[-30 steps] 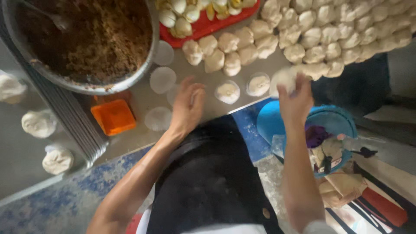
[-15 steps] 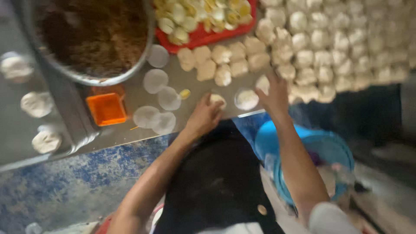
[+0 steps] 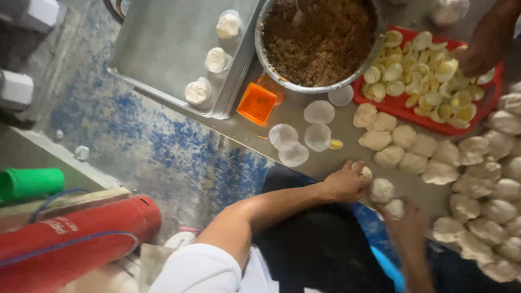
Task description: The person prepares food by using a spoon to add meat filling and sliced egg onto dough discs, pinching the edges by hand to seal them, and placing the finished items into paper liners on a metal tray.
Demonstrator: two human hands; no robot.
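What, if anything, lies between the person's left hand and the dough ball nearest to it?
Nothing visible: the left hand rests on the table edge with its fingers right beside the dough ball, apparently touching.

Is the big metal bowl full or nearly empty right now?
Full. The metal bowl holds brown crumbly filling heaped almost to its rim, with a spoon standing in it.
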